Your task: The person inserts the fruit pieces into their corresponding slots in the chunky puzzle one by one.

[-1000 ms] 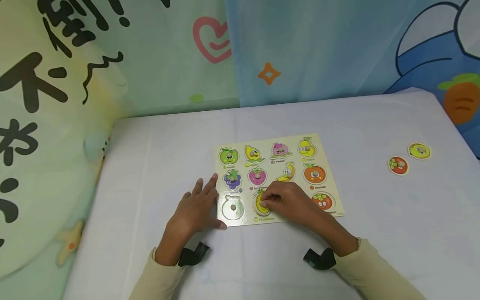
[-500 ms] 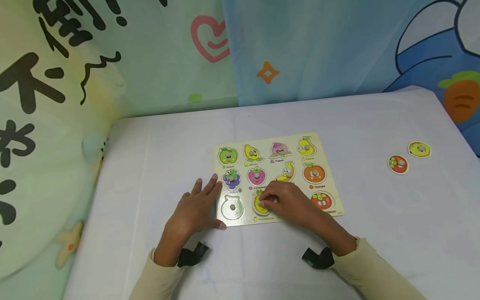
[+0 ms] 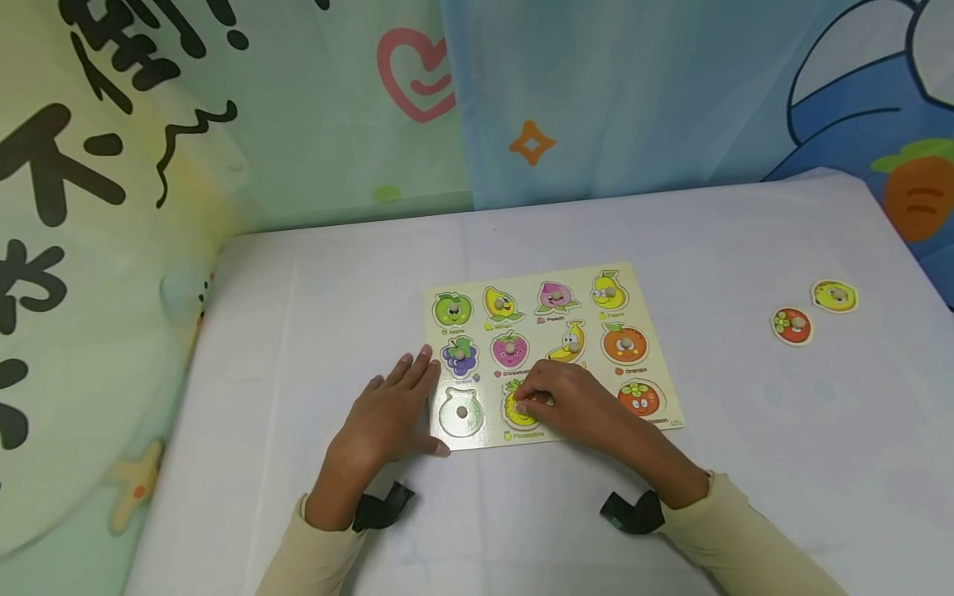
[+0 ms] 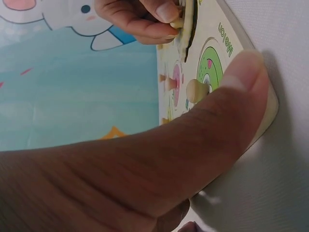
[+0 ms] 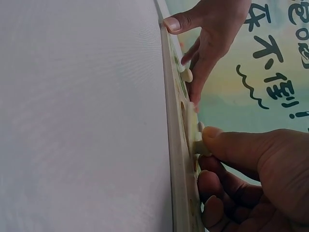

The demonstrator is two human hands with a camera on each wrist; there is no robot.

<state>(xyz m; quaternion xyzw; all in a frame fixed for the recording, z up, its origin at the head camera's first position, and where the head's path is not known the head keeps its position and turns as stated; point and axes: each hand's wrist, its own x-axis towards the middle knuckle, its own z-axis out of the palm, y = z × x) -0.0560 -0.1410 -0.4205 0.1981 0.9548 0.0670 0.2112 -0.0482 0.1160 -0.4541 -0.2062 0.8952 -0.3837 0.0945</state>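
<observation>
A cream wooden fruit puzzle board (image 3: 492,434) lies on the white cloth. My right hand (image 3: 577,401) pinches the knob of the pineapple piece (image 3: 511,407) between thumb and forefinger. In the left wrist view, the pineapple piece (image 4: 186,41) stands tilted and partly lifted, with a dark gap beneath it. At the board's left edge rests my left hand (image 3: 387,414), fingers extended, thumb (image 4: 244,72) on the near left corner. Beside that thumb the green melon piece (image 4: 212,63) sits in its place, wooden knob up.
Apple (image 3: 453,311), grape (image 3: 460,358), orange (image 3: 614,352) and several other knobbed pieces sit in the board. Off to the right on the cloth lie a red fruit piece (image 3: 786,331) and a yellow fruit piece (image 3: 827,300). Printed curtains (image 3: 633,99) stand behind the table.
The fingers of my left hand have drawn closer together at the board's edge. My right hand stays on the pineapple piece, nearly unmoved.
</observation>
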